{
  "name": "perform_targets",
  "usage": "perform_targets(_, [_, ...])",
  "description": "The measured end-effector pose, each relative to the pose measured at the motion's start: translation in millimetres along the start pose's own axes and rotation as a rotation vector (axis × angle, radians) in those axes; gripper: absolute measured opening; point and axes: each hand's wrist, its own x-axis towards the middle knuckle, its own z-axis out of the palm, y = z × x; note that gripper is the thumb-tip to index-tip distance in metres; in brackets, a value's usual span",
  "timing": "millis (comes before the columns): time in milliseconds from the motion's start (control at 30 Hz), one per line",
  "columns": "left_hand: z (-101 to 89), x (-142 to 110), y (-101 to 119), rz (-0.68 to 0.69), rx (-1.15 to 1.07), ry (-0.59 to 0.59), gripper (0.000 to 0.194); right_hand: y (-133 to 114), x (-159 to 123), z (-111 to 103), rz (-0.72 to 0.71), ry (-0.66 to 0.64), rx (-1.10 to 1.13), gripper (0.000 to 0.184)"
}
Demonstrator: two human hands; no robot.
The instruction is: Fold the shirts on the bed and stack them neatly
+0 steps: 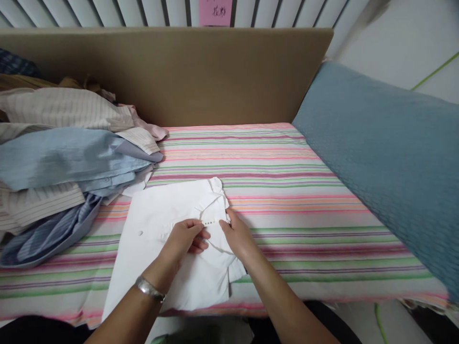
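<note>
A white garment (201, 277) lies on the striped cloth in front of me, with a row of several small gold-coloured dots, like buttons, between my hands. My left hand (187, 236) pinches the fabric at the left end of this row, its other fingers curled beneath. With the thumb on top, my right hand (234, 233) grips the garment's right part at the other end of the row. Flat white material with a small round disc (140, 233) spreads to the left; whether it is the same garment I cannot tell. A silver bracelet (148, 288) circles my left wrist.
Several shirts lie heaped at the left, a light blue shirt (71, 155) among them. Striped cloth (287, 191) covers the surface. A brown board (215, 76) stands along the back, and a blue-grey padded panel (380, 157) slopes along the right. A pink note (215, 13) hangs above.
</note>
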Motion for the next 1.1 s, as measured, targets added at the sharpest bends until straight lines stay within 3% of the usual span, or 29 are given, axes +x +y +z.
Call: perform_targets(1100, [1.3,2.2,-1.7,0.016,-0.005,0.015,0.021,2.0,0.6,1.0,-0.037,0.01,0.017,0.039])
